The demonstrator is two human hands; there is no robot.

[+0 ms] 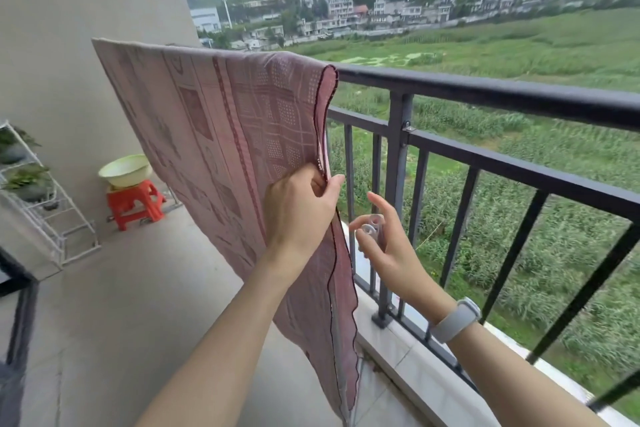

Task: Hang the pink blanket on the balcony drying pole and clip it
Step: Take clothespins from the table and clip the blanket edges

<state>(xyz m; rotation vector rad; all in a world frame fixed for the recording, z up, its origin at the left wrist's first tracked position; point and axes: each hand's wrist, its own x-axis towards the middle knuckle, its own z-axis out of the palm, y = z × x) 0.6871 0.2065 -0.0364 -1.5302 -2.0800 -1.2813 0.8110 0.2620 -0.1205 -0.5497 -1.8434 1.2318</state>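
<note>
The pink patterned blanket (221,121) hangs draped over the dark balcony rail (485,90), covering its left stretch up to the wall. My left hand (298,208) grips the blanket's right hanging edge about halfway down, thumb on the far side. My right hand (384,246), with a grey watch on its wrist, holds a clear plastic clip (374,230) just right of that edge, index finger and thumb stretched out. The clip touches neither the blanket nor the rail.
Dark vertical balusters (460,218) stand on a pale ledge (415,357) to my right. At the back left are a red stool (135,204) carrying a pale green basin (125,170) and a white plant rack (38,198). Concrete floor (121,305) lies open between.
</note>
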